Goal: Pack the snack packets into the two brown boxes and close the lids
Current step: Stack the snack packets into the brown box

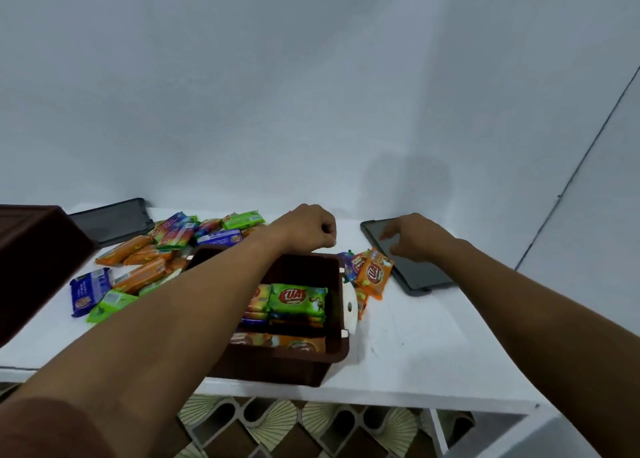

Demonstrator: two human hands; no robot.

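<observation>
We are clenching our left hand (pixel 308 231) over one brown box (pixel 277 364) of snack packets (pixel 298 298) at the desk's (pixel 415 353) front edge, the second box (pixel 34 250) sitting at its left edge; our right hand (pixel 419 239) is hanging relaxed over one dark panel (pixel 415 270).

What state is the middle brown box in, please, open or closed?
Open: the brown box is uncovered on top, and stacked snack packets show inside.
</observation>
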